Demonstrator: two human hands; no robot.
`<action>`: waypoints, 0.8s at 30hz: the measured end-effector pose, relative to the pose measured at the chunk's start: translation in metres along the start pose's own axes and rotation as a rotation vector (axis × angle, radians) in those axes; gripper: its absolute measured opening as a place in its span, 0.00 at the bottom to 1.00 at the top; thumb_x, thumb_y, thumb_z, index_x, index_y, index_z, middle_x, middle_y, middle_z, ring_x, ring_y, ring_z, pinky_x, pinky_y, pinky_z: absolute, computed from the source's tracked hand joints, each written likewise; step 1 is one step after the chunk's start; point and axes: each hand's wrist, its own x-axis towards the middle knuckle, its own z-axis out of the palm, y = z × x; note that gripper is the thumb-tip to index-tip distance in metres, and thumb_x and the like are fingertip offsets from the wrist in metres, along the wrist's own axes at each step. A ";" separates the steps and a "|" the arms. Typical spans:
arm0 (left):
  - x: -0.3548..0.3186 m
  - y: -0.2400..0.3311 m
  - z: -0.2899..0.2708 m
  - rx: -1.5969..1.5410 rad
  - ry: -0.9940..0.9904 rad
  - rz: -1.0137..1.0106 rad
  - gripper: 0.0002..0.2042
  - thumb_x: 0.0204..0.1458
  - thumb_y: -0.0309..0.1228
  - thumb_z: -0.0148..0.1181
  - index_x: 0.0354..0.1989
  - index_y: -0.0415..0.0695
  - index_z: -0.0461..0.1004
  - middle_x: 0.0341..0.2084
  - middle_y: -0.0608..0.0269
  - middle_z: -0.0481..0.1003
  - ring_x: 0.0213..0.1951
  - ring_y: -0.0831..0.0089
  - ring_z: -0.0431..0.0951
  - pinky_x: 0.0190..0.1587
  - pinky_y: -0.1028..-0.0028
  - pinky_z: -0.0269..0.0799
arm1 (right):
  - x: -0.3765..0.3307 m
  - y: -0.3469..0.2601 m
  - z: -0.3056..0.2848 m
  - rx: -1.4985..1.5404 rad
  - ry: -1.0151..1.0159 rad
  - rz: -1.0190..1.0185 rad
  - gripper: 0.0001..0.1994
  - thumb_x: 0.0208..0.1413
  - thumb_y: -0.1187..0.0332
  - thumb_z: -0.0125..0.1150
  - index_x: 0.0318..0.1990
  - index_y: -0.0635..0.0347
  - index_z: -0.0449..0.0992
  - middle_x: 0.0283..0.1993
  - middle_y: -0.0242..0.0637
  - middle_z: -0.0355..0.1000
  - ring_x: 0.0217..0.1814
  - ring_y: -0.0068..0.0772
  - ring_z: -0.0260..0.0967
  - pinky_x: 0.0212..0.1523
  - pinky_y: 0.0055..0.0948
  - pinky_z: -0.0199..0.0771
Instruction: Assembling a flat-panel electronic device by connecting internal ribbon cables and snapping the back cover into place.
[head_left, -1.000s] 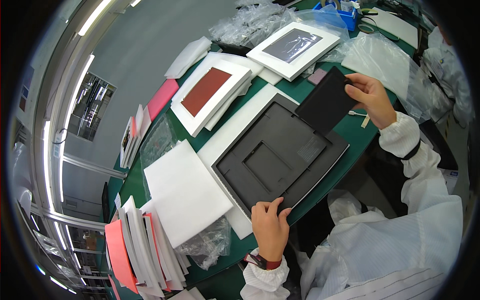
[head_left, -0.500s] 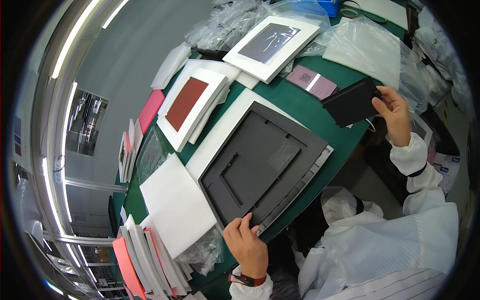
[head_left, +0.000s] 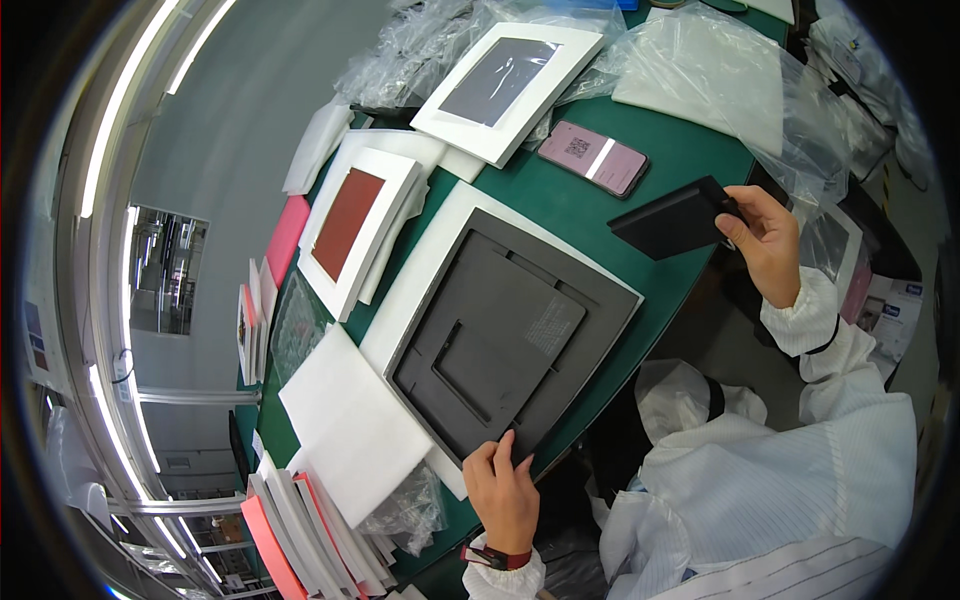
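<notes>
A large dark grey flat panel point(head_left: 505, 335) with raised ribs lies on a white foam sheet point(head_left: 425, 262) on the green table point(head_left: 690, 150). My left hand point(head_left: 505, 490) presses its fingertips on the panel's near corner. My right hand point(head_left: 765, 240) holds a small black rectangular plate point(head_left: 668, 218) by one end, above the table's right edge and clear of the panel.
A pinkish phone point(head_left: 592, 158) lies behind the panel. White frames, one with a red insert point(head_left: 350, 225) and one with a grey insert point(head_left: 500, 82), lie further back. A white foam sheet point(head_left: 355, 425) and a stack of boards point(head_left: 300, 530) sit left. Plastic bags point(head_left: 720, 70) cover the right.
My right hand has carried the black plate off the panel's corner and out to the right. My left hand stays on the panel's near corner.
</notes>
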 end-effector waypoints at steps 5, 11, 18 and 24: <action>0.010 0.002 -0.032 0.179 0.237 -0.008 0.17 0.42 0.14 0.54 0.44 0.34 0.73 0.35 0.52 0.67 0.39 0.59 0.68 0.42 0.66 0.65 | -0.004 -0.007 0.007 -0.025 -0.021 -0.089 0.12 0.52 0.78 0.61 0.45 0.67 0.72 0.38 0.32 0.71 0.40 0.19 0.67 0.43 0.17 0.67; 0.045 -0.008 -0.071 0.194 0.367 0.003 0.11 0.50 0.15 0.48 0.41 0.33 0.74 0.33 0.52 0.69 0.35 0.61 0.71 0.39 0.68 0.67 | -0.003 -0.009 0.024 -0.206 -0.178 -0.343 0.10 0.49 0.82 0.58 0.40 0.66 0.76 0.38 0.41 0.76 0.40 0.30 0.74 0.43 0.23 0.73; 0.066 -0.020 -0.089 0.190 0.419 0.041 0.09 0.51 0.16 0.50 0.39 0.34 0.74 0.32 0.53 0.73 0.35 0.61 0.72 0.37 0.69 0.67 | -0.009 0.011 0.030 -0.371 -0.291 -0.645 0.12 0.39 0.85 0.60 0.34 0.64 0.76 0.38 0.42 0.76 0.46 0.45 0.74 0.52 0.43 0.72; 0.077 -0.025 -0.104 0.177 0.449 0.013 0.08 0.52 0.17 0.50 0.38 0.36 0.74 0.31 0.53 0.74 0.34 0.62 0.73 0.37 0.70 0.67 | -0.012 0.011 0.027 -0.454 -0.431 -0.653 0.11 0.39 0.86 0.59 0.32 0.64 0.76 0.39 0.40 0.76 0.48 0.44 0.72 0.55 0.46 0.70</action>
